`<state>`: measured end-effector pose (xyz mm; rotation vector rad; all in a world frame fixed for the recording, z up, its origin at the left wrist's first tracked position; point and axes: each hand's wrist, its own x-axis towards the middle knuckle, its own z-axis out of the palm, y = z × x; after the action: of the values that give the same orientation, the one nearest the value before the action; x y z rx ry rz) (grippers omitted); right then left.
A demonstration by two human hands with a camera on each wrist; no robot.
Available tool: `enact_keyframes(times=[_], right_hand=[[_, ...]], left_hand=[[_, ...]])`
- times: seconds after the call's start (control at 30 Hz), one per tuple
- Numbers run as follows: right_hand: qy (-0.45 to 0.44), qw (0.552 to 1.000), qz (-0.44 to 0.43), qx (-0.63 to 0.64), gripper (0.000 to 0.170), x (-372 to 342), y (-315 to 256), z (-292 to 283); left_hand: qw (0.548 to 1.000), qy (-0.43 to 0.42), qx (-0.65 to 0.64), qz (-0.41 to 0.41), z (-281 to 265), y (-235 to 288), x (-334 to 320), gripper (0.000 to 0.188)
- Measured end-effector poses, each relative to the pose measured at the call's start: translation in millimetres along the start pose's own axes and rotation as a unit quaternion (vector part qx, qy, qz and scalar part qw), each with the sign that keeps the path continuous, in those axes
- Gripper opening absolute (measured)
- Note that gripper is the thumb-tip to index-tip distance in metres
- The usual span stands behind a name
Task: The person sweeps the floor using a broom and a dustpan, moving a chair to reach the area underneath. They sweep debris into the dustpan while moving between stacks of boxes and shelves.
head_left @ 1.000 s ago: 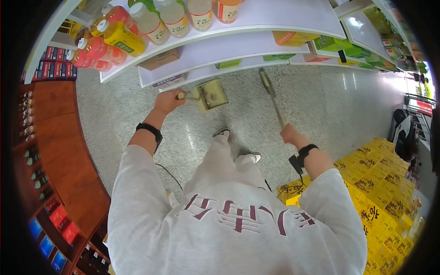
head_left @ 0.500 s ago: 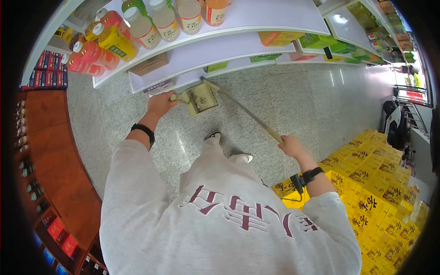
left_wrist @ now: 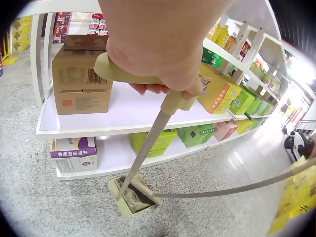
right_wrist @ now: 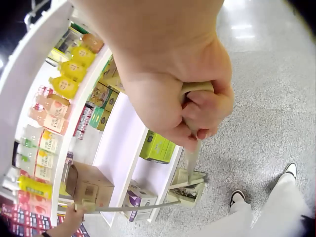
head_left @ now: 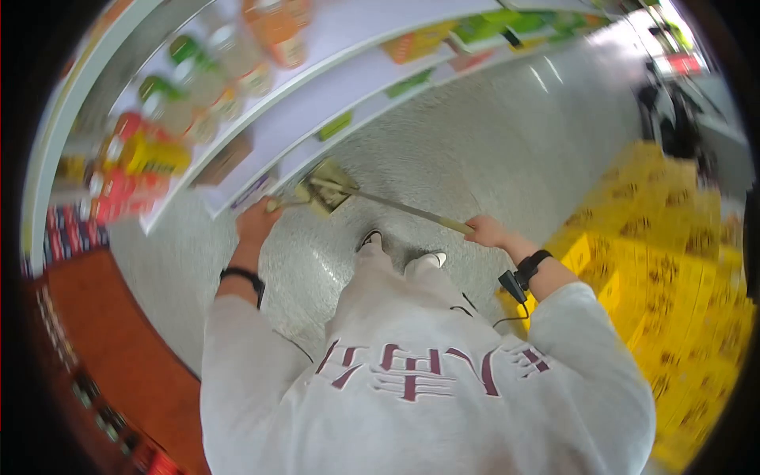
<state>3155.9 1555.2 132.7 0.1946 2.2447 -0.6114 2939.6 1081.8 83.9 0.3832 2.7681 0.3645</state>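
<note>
My left hand [head_left: 257, 223] grips the end of the long handle of a pale green dustpan [left_wrist: 121, 205]; in the left wrist view the fingers curl round its grip [left_wrist: 126, 73]. The pan stands on the floor by the lowest shelf, with dark dirt inside. My right hand [head_left: 484, 231] holds a broom [head_left: 412, 210] by the top of its stick, fingers wrapped round it in the right wrist view. The stick slants down to the left, and the broom head [left_wrist: 142, 188] lies over the pan's opening, overlapping the dirt.
White shelves [head_left: 309, 103] carry bottles and boxes along the front. A cardboard box [left_wrist: 81, 81] and a purple-white carton [left_wrist: 74, 154] sit near the pan. Stacked yellow cartons [head_left: 673, 301] rise at right; a brown wooden counter [head_left: 119, 340] stands at left. Speckled floor [head_left: 475, 142] lies between.
The broom has swung left from the open floor until its head overlaps the dustpan. The head view has turned, so shelves and cartons appear tilted. Both hands keep their grips.
</note>
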Motion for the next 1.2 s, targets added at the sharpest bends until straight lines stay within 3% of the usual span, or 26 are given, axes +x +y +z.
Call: enact_keyframes(times=[0.07,0.13,0.17,0.2,0.3,0.37,0.4,0.5,0.57,0.6,0.67,0.7,0.8,0.83,0.9,0.93,1.0,1.2], right_hand=[[0.034,0.998,0.027,-0.054,0.024,-19,-2,22],[0.078,0.996,0.024,-0.03,0.023,-42,-37,28],[0.01,0.997,0.066,-0.031,0.025,-22,-23,51],[0.032,0.996,0.078,-0.001,0.024,-34,-48,39],[0.074,0.993,0.073,0.064,0.02,-13,-33,59],[0.054,0.998,0.006,0.045,0.018,-8,-17,62],[0.063,0.996,0.014,0.06,0.018,-5,-4,68],[0.065,0.99,0.012,0.124,0.023,-9,17,70],[0.124,0.953,0.021,0.277,0.027,-69,29,56],[0.146,0.953,0.033,0.265,0.027,-63,63,92],[0.089,0.937,0.097,0.323,0.03,-120,93,98],[0.134,0.908,0.121,0.379,0.029,-141,114,122],[0.136,0.802,0.159,0.56,0.031,-218,147,147],[0.141,0.796,0.154,0.568,0.031,-229,150,150],[0.168,0.741,0.217,0.613,0.031,-248,154,159],[0.169,0.737,0.215,0.619,0.031,-244,155,169],[0.318,0.805,0.232,0.444,0.029,-220,155,183],[0.354,0.742,0.374,0.43,0.024,-200,186,180]], left_hand=[[1.0,0.016,0.0,0.015,4,-1,2,0.031],[0.999,0.031,0.0,0.027,8,1,-1,0.032],[1.0,0.022,0.014,0.015,7,5,0,0.033],[0.999,0.006,0.044,-0.001,9,6,1,0.034],[0.995,-0.016,0.093,-0.029,9,8,5,0.039],[0.992,-0.028,0.118,-0.021,16,0,12,0.043],[0.993,-0.033,0.113,-0.011,15,3,12,0.044],[0.992,-0.024,0.126,-0.011,18,1,9,0.047],[0.994,-0.003,0.11,0.002,25,8,6,0.046],[0.994,0.01,0.111,0.002,22,27,-2,0.046],[0.988,0.017,0.153,0.01,15,72,-18,0.046],[0.984,0.017,0.176,0.037,17,84,-22,0.045],[0.967,-0.008,0.234,0.097,12,142,-34,0.043],[0.966,-0.014,0.231,0.111,16,155,-29,0.041],[0.956,-0.018,0.248,0.158,22,190,-12,0.041],[0.945,-0.026,0.257,0.198,26,208,-4,0.041],[0.93,-0.046,0.26,0.257,31,258,15,0.042],[0.87,-0.09,0.297,0.383,58,395,53,0.044]])
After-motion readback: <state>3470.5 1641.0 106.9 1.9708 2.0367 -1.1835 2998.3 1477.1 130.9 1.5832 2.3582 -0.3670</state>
